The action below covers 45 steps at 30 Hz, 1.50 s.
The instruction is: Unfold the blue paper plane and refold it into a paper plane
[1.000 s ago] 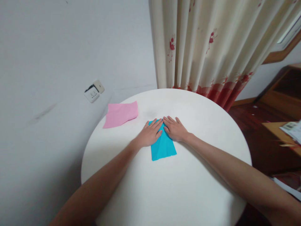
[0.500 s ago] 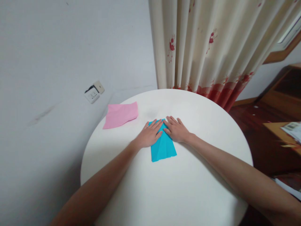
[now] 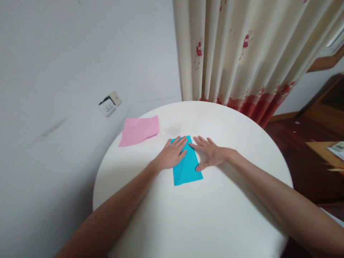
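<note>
The left hand lies flat on the blue sheet, its fingers straight and a little apart. The right hand has its fingers spread wide, thumb and pointing finger at the blue sheet's right edge. Under them is the white worktop. A pink sheet lies left of the left fingers.

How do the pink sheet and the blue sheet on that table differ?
The pink sheet lies untouched; the blue sheet lies partly under the left hand. In view, the pink sheet is wider than tall, the blue sheet taller than wide. Both rest on the white table.
</note>
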Tool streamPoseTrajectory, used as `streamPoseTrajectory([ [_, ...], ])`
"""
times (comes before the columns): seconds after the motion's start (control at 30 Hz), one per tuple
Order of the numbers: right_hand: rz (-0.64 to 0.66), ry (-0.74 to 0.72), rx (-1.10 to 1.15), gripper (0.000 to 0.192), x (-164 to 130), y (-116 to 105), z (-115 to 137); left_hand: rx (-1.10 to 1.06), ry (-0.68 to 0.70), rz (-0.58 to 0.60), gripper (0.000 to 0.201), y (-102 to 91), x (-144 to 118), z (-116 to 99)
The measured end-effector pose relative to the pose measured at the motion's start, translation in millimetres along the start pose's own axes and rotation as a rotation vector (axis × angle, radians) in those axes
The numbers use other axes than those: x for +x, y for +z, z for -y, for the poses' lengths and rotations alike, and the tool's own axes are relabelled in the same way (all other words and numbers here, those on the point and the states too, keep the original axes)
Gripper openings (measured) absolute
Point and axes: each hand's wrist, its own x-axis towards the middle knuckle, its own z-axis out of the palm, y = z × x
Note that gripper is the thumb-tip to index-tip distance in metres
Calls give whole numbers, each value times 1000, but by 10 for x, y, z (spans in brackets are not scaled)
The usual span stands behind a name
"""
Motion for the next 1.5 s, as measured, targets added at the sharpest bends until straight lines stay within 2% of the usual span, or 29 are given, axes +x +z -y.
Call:
streamPoseTrajectory([
  [0.1,21,6,-4,120,8,0,4,23,10,16,72,-10,-30,-74],
  [0.23,-21,-16,9,122,19,15,-24,38,67,50,102,15,-78,-142],
  [0.3,-34,-21,10,121,20,24,-43,38,71,63,108,38,-91,-146],
  [0.47,-18,-31,10,115,15,26,-75,31,64,71,109,65,-94,-141],
  [0.67,-106,-3,-43,69,55,65,-63,27,72,114,113,31,-97,-149],
  [0.8,-179,41,-91,60,99,144,-54,5,109,151,118,4,-105,-154],
  [0.97,-263,115,-132,59,155,202,-61,-22,133,167,119,-47,-129,-198],
  [1.1,-290,156,-157,60,190,200,-69,-41,143,147,111,-52,-135,-215],
  [1.27,-297,153,-165,60,204,210,-82,-65,47,-4,69,68,-88,-230],
  [1.37,-294,148,-171,60,200,219,-90,-58,-1,-51,64,126,-63,-244],
  [1.5,-289,147,-183,64,188,226,-71,-37,-36,-49,64,119,-56,-256],
])
